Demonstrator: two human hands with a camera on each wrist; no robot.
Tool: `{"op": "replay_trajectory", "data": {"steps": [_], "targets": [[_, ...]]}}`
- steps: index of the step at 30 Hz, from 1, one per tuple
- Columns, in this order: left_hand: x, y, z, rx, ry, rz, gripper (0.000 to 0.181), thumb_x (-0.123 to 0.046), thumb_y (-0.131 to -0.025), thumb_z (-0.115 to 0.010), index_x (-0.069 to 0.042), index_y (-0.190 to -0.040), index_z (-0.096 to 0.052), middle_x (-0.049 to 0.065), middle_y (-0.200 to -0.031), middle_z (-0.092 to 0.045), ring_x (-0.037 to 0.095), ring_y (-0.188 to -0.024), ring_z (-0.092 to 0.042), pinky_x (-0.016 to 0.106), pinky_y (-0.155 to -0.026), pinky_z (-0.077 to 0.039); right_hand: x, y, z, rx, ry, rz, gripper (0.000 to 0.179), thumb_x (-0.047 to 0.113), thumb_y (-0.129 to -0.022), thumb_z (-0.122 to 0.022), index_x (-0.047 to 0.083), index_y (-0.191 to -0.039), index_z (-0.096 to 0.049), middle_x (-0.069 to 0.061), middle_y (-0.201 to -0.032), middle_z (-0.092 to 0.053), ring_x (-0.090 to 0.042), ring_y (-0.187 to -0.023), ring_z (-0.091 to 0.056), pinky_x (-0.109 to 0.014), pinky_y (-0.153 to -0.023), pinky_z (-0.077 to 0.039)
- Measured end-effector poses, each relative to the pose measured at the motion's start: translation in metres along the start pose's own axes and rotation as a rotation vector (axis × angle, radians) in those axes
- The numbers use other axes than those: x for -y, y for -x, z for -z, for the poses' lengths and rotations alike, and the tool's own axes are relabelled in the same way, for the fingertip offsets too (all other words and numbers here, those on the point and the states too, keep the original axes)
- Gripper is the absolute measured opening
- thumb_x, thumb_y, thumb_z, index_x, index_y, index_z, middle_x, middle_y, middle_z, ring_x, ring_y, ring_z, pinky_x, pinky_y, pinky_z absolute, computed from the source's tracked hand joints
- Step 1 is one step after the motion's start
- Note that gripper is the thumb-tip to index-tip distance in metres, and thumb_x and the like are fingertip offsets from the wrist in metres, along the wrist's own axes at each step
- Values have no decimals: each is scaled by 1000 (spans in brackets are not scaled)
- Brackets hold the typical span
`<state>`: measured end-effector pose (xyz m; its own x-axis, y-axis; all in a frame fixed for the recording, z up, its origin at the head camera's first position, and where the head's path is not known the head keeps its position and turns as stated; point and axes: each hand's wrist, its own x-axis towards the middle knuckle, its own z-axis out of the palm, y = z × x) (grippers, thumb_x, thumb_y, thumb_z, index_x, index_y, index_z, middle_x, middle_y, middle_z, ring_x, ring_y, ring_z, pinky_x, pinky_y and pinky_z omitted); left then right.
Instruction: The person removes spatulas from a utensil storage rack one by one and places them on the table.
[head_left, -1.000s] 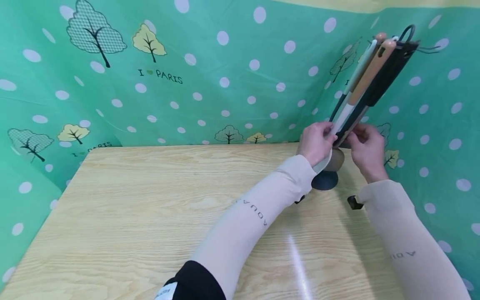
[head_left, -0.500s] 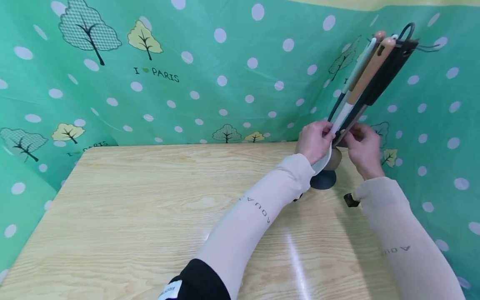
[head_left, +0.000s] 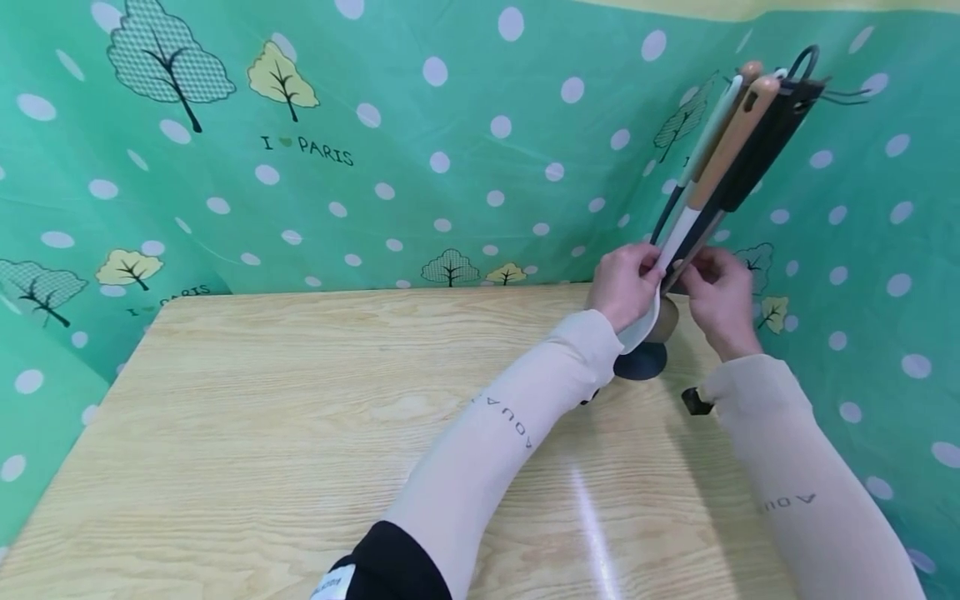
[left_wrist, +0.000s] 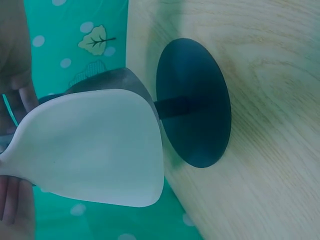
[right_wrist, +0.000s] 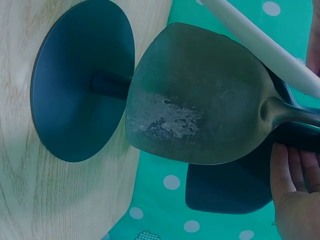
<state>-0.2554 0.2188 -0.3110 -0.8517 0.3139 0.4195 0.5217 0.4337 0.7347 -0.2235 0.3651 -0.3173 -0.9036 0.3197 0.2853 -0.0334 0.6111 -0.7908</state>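
Note:
On the right of the head view, several utensils hang from a stand with a round black base (head_left: 641,362). My left hand (head_left: 624,283) holds the neck of a white spatula (head_left: 636,333), whose broad blade (left_wrist: 95,145) fills much of the left wrist view. Opposite it, my right hand (head_left: 722,296) has its fingers (right_wrist: 282,167) against the shaft of a black spatula (right_wrist: 227,187), behind a worn metal spatula (right_wrist: 200,100). Wooden handles (head_left: 738,137) and black handles (head_left: 772,146) rise above both hands. The fingertips are partly hidden by the shafts.
The wooden table (head_left: 315,433) stretches left and forward of the stand. A green dotted cloth (head_left: 420,167) hangs behind it and close on the right. Small black cameras sit at the wrists, the right one (head_left: 696,402) just above the table.
In the head view everything shifts slightly left. More of the white spatula's blade shows below my left hand. Both hands stay at the utensils.

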Motion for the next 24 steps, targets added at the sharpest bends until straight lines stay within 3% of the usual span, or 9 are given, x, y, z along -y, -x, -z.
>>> {"op": "replay_trajectory", "data": {"steps": [24], "targets": [[10,12,16,-12,-22,-67,21,-17,-93,-64,-11,-113,-69,-4,-98,-66,3,-86,-59,8,-74,-43,11,10,-12,-14,4,30,41,36,-97,-50,7,-124,-57,-8,-113,-58,-17,-94,-53,-23,-74,-42]]}}
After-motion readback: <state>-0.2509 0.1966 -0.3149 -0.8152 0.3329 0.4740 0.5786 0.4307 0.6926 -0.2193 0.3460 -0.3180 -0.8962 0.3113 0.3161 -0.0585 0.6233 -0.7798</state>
